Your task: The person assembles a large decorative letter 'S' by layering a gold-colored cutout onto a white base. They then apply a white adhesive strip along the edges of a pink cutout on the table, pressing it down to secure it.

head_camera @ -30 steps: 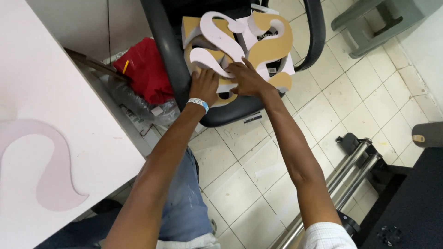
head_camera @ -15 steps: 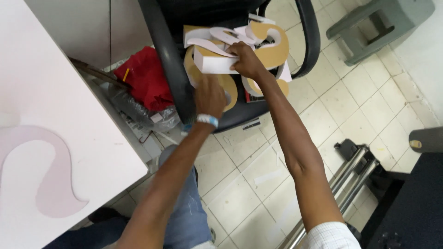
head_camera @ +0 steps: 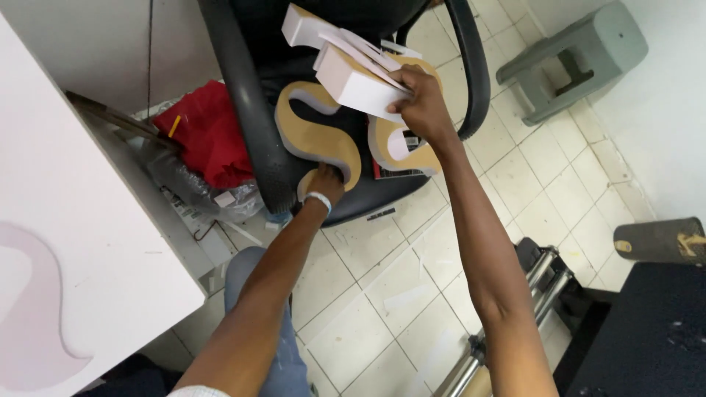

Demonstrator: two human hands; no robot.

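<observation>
The left hand point(head_camera: 326, 181) is closed on the near end of a tan S-shaped letter point(head_camera: 318, 132) lying on the black chair point(head_camera: 257, 147). To the right, white foam pieces point(head_camera: 353, 66) are gripped and raised by the right hand point(head_camera: 419, 103); the tan letters are not yet lifted.

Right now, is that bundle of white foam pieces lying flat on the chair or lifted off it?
Lifted. The right hand grips the white foam pieces tilted above the black chair, while the S-shaped letter lies on the seat under the left hand.
</observation>
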